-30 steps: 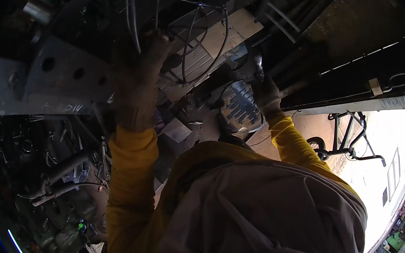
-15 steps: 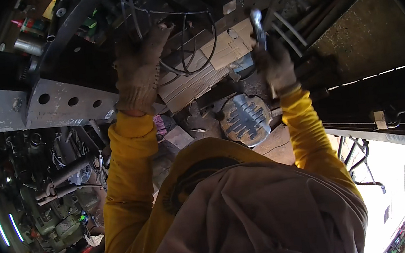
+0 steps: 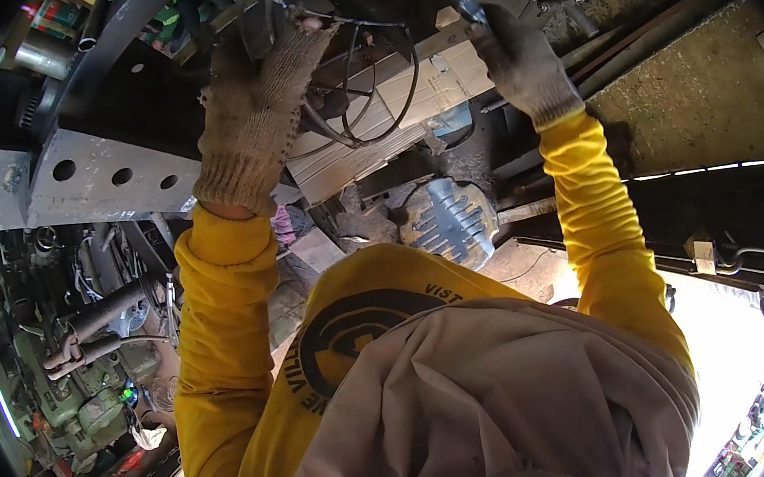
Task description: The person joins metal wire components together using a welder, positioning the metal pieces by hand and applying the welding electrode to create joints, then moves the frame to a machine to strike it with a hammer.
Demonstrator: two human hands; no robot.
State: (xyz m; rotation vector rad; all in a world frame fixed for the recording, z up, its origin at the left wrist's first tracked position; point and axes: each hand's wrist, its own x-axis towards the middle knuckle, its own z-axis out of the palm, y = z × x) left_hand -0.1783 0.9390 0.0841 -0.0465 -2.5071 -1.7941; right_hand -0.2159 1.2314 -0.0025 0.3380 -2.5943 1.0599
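Observation:
My left hand (image 3: 248,113), in a brown knitted glove, is raised among dark metal bars and thin black cable (image 3: 411,72) at upper left. Its thumb points up and right with a bare tip showing; the other fingers are lost in shadow, so any hold is hidden. At upper right my gloved right hand (image 3: 527,65) is closed around a shiny metal hand tool (image 3: 466,1). The tool points up and left. Its far end is rounded and blurred, so its exact kind is unclear. Flattened cardboard (image 3: 426,85) lies between and beyond the hands.
A grey steel beam with round holes (image 3: 121,176) runs in from the left. Below the cardboard sits a round, worn plate with dark slots (image 3: 450,222). A rusty sheet (image 3: 677,82) slants at right. Greenish machinery (image 3: 91,390) stands lower left.
My right hand has moved up, carrying the metal tool toward the top edge. The left hand stays by the same bars and cable. The whole view has shifted slightly.

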